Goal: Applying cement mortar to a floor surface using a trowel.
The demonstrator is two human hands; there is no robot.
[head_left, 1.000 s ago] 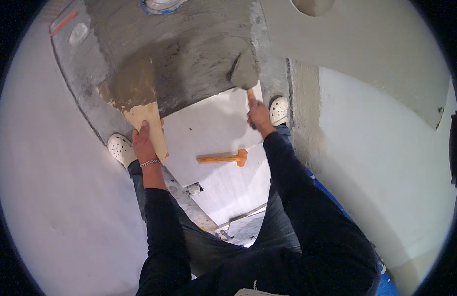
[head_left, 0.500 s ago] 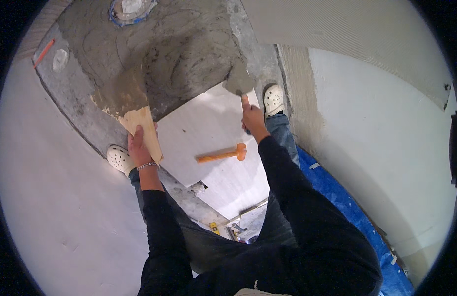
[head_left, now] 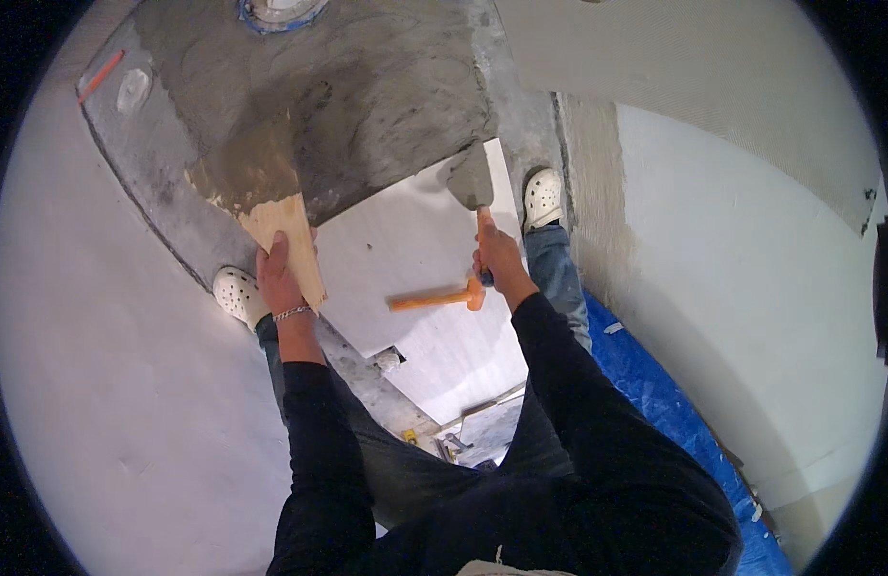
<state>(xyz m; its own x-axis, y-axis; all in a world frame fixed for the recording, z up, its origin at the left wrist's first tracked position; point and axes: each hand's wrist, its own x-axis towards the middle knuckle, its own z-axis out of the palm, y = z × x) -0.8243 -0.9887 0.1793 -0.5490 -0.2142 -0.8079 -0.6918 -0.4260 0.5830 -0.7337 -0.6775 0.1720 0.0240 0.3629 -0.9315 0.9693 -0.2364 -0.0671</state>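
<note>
My left hand [head_left: 279, 274] grips a flat wooden board [head_left: 285, 226] by its bare near end. Grey mortar coats the board's far part, which is held over the edge of the mortar bed [head_left: 396, 86]. In my right hand [head_left: 504, 257] is a trowel [head_left: 473, 182] with an orange handle, fingers wrapped round it. Its blade is covered with mortar and lies above the far right corner of a pale tile [head_left: 367, 250], close to the bed's edge. Whether the blade touches the tile, I cannot tell. An orange mallet [head_left: 434, 300] rests on the tiles between my hands.
My feet in white clogs [head_left: 543, 200] stand either side of the tiles. A round drain with a blue rim [head_left: 281, 14] sits at the far end. An orange stick [head_left: 101, 76] lies at far left. Blue sheeting [head_left: 645, 379] runs along the right wall; tools [head_left: 451, 446] lie between my legs.
The trowel has drawn back toward me, from the mortar's edge to over the tile. The mortar near it looks smoother. The board stays nearly in place, and the view has shifted slightly.
</note>
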